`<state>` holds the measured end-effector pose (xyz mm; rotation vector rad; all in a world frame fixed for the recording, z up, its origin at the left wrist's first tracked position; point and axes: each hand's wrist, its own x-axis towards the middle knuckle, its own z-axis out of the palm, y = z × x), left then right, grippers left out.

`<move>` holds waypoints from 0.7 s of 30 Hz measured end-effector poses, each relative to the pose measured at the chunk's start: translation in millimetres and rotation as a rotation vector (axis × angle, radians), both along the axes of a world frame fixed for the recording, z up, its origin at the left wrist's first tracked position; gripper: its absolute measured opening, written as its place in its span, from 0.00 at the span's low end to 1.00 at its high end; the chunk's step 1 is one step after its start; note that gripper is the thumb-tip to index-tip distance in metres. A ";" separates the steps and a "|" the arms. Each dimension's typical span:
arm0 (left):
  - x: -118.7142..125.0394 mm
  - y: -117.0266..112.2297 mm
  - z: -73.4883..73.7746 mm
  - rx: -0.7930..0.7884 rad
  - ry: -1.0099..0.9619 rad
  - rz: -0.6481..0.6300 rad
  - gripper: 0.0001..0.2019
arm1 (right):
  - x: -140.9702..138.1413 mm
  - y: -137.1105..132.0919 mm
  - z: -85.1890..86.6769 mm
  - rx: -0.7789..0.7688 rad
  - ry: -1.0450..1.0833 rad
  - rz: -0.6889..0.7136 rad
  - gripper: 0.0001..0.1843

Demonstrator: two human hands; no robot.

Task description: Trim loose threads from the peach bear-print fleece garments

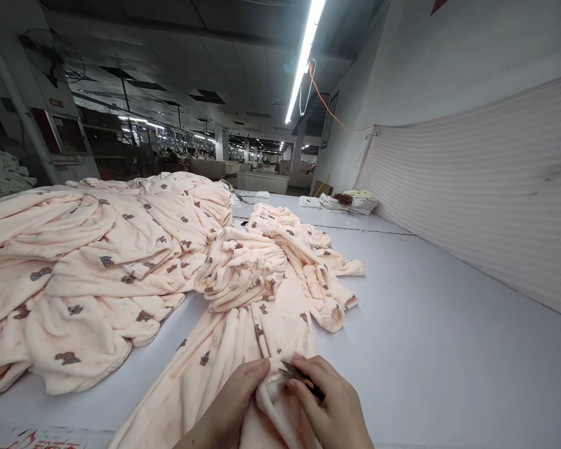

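A pale pink plush garment (pixel 280 318) with small brown bear prints lies on the table in front of me, its near part running off toward the bottom edge. My left hand (pixel 234 396) is closed on the fabric, thumb on top. In my right hand (pixel 330 399) is a small pair of dark thread snips (pixel 303 379), pinched between thumb and fingers. The pointed blades face left, close to the cloth by my left thumb. Whether they touch the fabric I cannot tell. Bunched pink cloth (pixel 243 265) and cuffed sleeves (pixel 330 308) lie just beyond.
A large heap of the same printed cloth (pixel 98 268) covers the left of the white table (pixel 425 349). Folded stacks (pixel 355 202) stand at the far edge. A pale striped sheet (pixel 486 187) hangs along the wall on the right. Overhead runs a tube light (pixel 306 59).
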<state>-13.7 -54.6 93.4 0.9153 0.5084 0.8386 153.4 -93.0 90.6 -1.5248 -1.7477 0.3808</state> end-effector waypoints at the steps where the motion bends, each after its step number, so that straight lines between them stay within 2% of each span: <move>1: -0.1 0.3 0.0 0.020 0.028 0.016 0.15 | 1.0 -0.1 2.5 0.006 -0.010 -0.011 0.12; 5: 1.7 5.2 -3.4 0.061 0.088 -0.002 0.16 | -0.2 -12.3 1.0 -0.026 0.046 -0.030 0.13; 8: 3.0 10.9 -6.9 0.034 0.100 -0.036 0.18 | -13.0 -31.8 -19.2 -0.121 0.069 0.075 0.18; 10: -0.3 11.6 -7.3 0.026 0.109 -0.036 0.19 | -23.0 -42.4 -36.6 -0.150 0.006 0.118 0.15; 12: -8.7 5.7 -6.8 0.062 0.158 0.035 0.17 | -28.4 -46.3 -49.1 -0.120 -0.010 0.118 0.09; 13: -14.1 -0.4 -7.1 0.123 0.225 0.118 0.16 | -28.8 -45.7 -52.2 -0.102 0.033 0.110 0.07; 15: -24.2 -18.3 -10.1 0.305 0.444 0.317 0.13 | -26.1 -41.7 -51.8 -0.100 0.206 0.076 0.04; 16: -27.2 -28.7 -13.3 0.397 0.574 0.383 0.12 | -24.1 -39.4 -49.4 -0.109 0.306 0.055 0.08; 17: -28.0 -38.9 -17.3 0.470 0.693 0.391 0.11 | -22.3 -37.7 -46.3 -0.117 0.395 0.034 0.13; 19: -22.4 -55.1 -26.1 0.546 0.849 0.313 0.12 | -19.7 -37.0 -40.2 -0.120 0.511 0.001 0.17; 21: -10.1 -62.6 -33.3 0.559 0.863 0.283 0.11 | -17.3 -40.4 -35.6 -0.099 0.539 -0.012 0.17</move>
